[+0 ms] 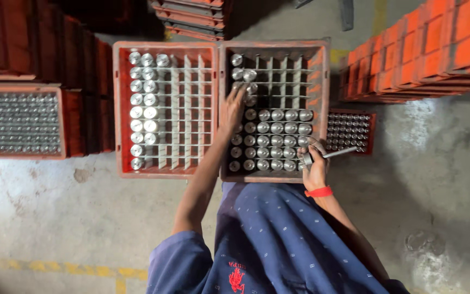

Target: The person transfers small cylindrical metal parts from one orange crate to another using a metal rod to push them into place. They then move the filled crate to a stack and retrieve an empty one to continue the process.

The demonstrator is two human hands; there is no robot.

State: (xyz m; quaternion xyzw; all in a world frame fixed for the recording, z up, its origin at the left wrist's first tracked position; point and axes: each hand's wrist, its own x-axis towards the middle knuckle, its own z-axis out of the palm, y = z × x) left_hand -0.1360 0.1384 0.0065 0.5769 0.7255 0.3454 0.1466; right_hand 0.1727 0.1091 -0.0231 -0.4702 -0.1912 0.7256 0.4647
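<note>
Cylinders (270, 140) (about thirty, shiny) fill the right crate (322, 71); left hand (234, 106) pinches one at eleven o'clock, right hand (315, 166) grips a metal tool (337, 154) at four o'clock.

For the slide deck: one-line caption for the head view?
Left hand reaches into right red crate of metal cylinders; right hand holds a metal tool; left crate part-filled.
</note>
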